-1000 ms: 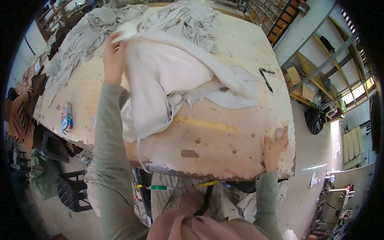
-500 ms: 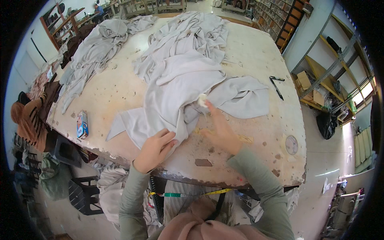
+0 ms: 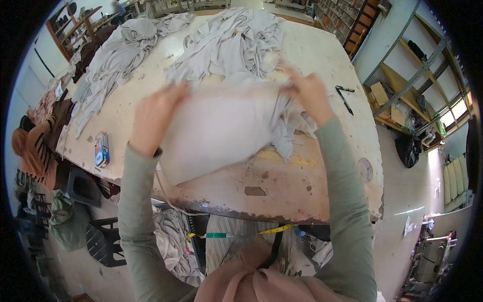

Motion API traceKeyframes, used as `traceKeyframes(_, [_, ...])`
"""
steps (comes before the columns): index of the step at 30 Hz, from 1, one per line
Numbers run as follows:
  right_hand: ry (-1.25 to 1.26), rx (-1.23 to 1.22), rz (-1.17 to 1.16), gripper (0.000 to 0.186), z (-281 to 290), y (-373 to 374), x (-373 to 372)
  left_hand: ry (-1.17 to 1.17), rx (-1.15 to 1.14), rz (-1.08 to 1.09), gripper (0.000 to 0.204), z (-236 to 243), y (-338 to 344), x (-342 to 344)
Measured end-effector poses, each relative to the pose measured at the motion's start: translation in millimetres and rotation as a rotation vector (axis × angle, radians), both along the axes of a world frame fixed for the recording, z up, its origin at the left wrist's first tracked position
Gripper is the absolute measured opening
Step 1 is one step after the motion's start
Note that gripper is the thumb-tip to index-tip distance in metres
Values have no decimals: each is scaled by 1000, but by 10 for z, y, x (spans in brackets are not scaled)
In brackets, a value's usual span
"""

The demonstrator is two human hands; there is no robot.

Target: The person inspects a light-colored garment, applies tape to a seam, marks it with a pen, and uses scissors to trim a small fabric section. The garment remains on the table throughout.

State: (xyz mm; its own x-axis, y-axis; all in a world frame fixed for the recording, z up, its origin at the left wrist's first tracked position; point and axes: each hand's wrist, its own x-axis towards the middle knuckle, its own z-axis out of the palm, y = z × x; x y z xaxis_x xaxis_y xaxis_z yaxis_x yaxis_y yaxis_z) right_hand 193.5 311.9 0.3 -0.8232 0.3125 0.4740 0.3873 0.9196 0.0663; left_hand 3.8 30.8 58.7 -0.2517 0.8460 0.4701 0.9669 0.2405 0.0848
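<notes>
We see the left hand (image 3: 153,118) and the right hand (image 3: 309,93) each closed in a grip on an upper corner of a pale grey cloth (image 3: 221,128), lifted, apparently taut, above the worktop (image 3: 282,176). More grey garments (image 3: 236,43) lie heaped beyond; black scissors (image 3: 344,95) rest right.

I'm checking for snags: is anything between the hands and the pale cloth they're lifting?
Nothing visible. The left hand and right hand both grip the pale cloth directly by its top edge, above the table.
</notes>
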Motion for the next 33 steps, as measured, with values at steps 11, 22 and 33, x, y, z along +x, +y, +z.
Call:
traceKeyframes(11, [326, -412, 68, 55, -716, 481, 1443, 103, -16, -408, 42, -1314, -244, 1245])
traceKeyframes(22, [42, -576, -147, 93, -786, -66, 1974, -270, -156, -378, 42, -1717, -453, 1518])
traceKeyframes(33, [395, -1685, 6, 18, -733, -1123, 1464, -449, -39, -313, 27, -1700, -289, 1758])
